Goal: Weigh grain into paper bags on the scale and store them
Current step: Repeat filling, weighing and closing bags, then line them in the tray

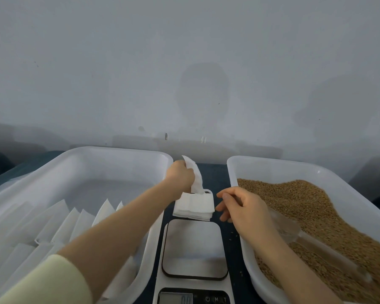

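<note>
My left hand (180, 177) grips a white paper bag (195, 176) and lifts it off a stack of flat paper bags (194, 206) lying behind the scale. My right hand (239, 205) hovers just right of the stack with relaxed fingers, holding nothing. The white digital scale (193, 249) sits between two tubs with a bare platform; its display shows at the bottom edge. The right tub (272, 165) holds brown grain (316, 211) and a clear plastic scoop (294, 233) lying in it. The left tub (119, 152) holds several filled white bags (59, 224) standing in rows.
A plain grey wall rises right behind the tubs. The table surface (213, 172) is dark blue, with a few stray grains (235, 235) between the scale and the right tub. The far half of the left tub is bare.
</note>
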A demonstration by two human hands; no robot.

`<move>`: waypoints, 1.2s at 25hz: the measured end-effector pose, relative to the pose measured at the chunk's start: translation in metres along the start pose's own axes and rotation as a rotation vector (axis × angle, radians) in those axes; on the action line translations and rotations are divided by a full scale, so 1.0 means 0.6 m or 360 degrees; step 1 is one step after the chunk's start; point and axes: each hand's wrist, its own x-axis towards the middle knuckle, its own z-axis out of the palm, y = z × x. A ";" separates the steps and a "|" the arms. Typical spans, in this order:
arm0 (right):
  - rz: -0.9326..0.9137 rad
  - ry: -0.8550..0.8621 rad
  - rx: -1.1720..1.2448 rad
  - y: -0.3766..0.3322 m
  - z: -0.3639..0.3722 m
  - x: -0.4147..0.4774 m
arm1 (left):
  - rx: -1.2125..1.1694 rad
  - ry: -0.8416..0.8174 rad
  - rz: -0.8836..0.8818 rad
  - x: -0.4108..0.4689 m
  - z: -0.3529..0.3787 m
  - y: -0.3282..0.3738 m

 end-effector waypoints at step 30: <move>-0.0241 0.0051 -0.0176 -0.005 0.003 -0.005 | -0.0443 -0.0849 0.0152 -0.160 -0.061 -0.045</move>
